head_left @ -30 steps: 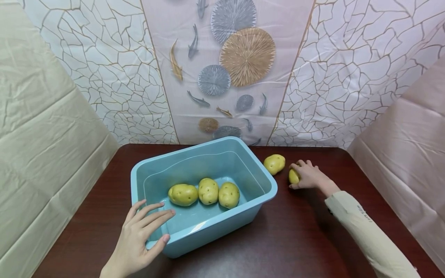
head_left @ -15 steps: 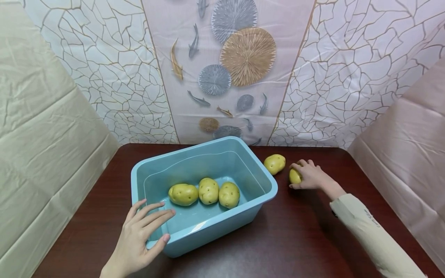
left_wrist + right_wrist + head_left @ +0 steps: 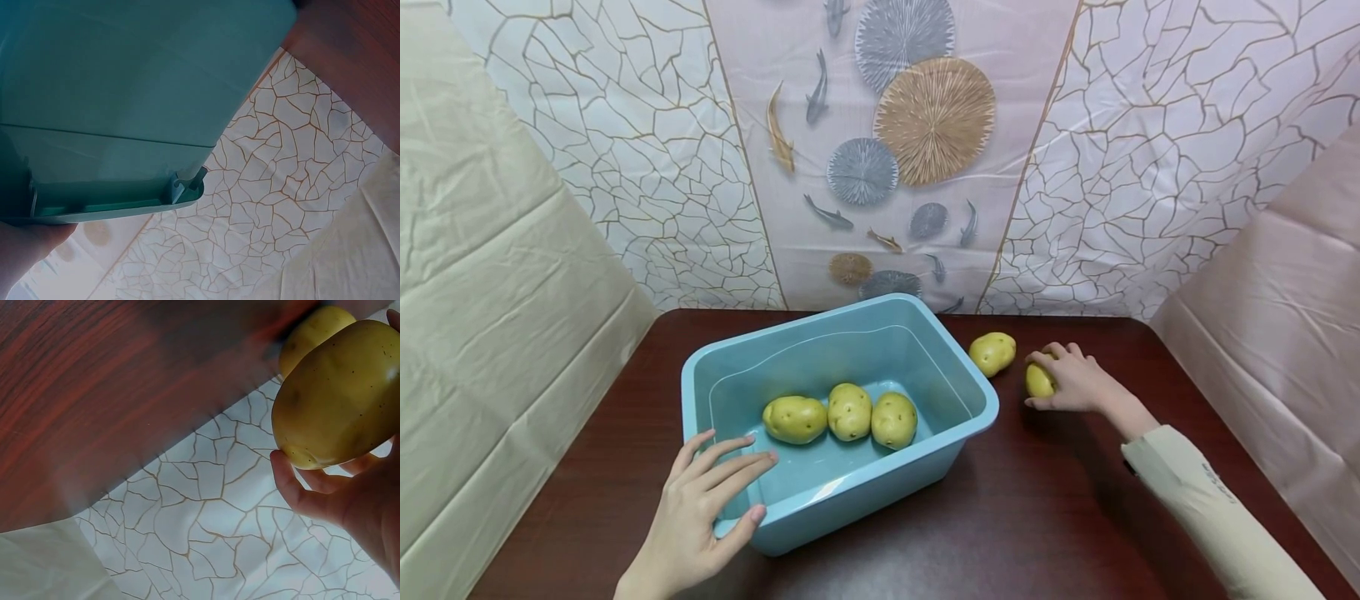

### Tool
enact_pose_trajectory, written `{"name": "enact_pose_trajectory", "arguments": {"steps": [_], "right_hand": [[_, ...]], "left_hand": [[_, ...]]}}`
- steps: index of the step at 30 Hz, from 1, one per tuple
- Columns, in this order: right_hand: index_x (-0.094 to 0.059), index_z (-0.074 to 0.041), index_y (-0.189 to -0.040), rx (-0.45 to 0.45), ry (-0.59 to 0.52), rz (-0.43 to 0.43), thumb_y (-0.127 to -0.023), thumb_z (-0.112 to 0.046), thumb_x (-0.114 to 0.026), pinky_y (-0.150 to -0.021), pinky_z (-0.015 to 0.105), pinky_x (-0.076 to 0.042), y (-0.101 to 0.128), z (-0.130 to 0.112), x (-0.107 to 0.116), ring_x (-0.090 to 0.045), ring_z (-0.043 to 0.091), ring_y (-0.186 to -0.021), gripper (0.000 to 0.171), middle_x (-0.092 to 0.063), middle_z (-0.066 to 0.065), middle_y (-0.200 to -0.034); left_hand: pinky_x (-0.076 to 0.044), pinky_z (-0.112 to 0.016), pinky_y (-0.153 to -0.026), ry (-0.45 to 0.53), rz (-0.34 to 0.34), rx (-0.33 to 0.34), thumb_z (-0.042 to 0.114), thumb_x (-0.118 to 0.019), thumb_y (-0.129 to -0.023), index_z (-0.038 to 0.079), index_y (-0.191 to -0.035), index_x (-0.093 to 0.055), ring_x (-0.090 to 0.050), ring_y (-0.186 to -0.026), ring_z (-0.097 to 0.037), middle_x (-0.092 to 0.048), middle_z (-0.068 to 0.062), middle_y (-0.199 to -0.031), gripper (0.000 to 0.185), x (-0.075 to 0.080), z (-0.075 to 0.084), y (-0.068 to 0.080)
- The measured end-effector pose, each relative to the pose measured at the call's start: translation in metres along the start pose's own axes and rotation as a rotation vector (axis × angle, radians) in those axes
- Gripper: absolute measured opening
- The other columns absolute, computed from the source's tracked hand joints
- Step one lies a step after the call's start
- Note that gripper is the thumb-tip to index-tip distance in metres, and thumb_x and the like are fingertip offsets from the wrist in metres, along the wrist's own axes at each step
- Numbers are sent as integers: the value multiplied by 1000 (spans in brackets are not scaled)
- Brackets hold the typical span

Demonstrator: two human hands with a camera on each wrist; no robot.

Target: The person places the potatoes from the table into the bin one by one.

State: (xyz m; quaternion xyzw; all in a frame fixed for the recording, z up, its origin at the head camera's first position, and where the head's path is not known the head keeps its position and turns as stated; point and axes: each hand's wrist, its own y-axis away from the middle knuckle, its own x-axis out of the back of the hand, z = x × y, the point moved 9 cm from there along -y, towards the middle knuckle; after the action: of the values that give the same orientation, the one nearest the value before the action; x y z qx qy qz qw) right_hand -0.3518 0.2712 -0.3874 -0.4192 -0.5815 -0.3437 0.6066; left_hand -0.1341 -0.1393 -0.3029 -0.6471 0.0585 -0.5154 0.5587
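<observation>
blue plastic tub (image 3: pixel 970 392) sits on the dark wooden table (image 3: pixel 1000 533) in the head view, holding three potatoes (image 3: pixel 849 412); the left hand (image 3: pixel 700 508) rests spread, straight fingers on its near corner. the right hand (image 3: pixel 1071 382) curls around a potato (image 3: pixel 1038 381) on the table, beside a loose potato (image 3: pixel 992 353). left wrist view: tub underside only; right wrist view: fingers (image 3: pixel 300 490) cupping the held potato.

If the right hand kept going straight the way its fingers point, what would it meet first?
The right hand, gripping a yellow potato, points left. Probably the loose yellow potato on the table comes first, else the blue plastic tub's wall; depth is unclear.
</observation>
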Motion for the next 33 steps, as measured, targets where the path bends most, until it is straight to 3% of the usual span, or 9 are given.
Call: {"name": "enact_pose_trajectory", "arguments": {"steps": [33], "right_hand": [[-55,-22,-113,76,7,111,-63,-52,-71,-64,40,-39,24,-42,51,-46,28,-96,61,-53,8,-112]], "left_hand": [[-21,-38,-101,1,-19,31,40,-47,-88,19,-110,-64,-54,-103,-19,-68,4,-97,35,-1,-3,1]]}}
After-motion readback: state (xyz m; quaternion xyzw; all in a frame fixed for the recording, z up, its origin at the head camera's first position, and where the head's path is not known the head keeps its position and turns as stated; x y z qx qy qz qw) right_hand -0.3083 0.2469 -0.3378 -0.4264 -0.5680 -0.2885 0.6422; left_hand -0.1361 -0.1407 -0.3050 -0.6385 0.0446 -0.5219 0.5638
